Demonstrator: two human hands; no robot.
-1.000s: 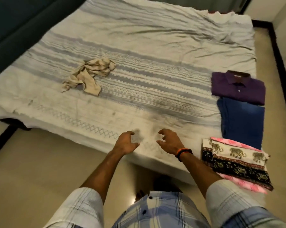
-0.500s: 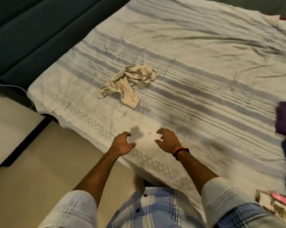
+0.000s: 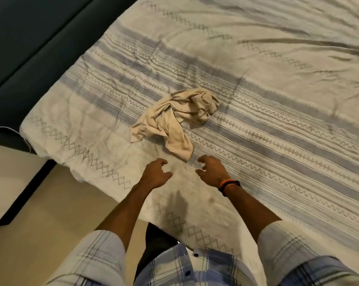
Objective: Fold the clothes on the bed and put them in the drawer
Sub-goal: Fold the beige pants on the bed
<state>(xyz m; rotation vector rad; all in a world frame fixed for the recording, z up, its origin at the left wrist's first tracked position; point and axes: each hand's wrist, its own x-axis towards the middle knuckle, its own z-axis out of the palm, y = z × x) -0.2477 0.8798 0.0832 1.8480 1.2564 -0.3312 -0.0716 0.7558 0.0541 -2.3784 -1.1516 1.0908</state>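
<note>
Head view (only view).

Step in hand: approach to next garment, pre-grasp. Judged from layout: cloth [image 3: 174,118] lies crumpled, unfolded, on bed [image 3: 277,100], approx. mid-frame, near the bed's front edge. No drawer in view.

Hands:
- L hand [image 3: 155,174]: over the bed edge, just short of the cloth. Fingers loosely curled, holding nothing. Not touching the cloth.
- R hand [image 3: 212,171]: beside the L hand, just below the cloth's lowest flap. Fingers loosely curled, empty. Apart from the cloth by a small gap. Band [image 3: 229,184] on wrist.

Cloth condition: beige, bunched at upper right, two flaps trailing toward the person. Type of garment cannot be told.

Next move, est.:
1. Close the remaining gap w/ both hands.
2. Pinch the cloth at two separate edges or corners, not at the bunched mass.
3. Lift, shake out, lay flat on bed.
4. Fold; then carry to drawer.
Note: soft, limp item; will sag and drag the sheet if pulled low across it.

Count:
- Cloth, unfolded: 1.
- Folded garments in view: 0.
- Hands: 2, both empty.
- Bed: 1, w/ striped sheet.
- Wrist band: 1.
- Sofa [image 3: 30,48], dark, beyond the bed at left: 1.
</note>
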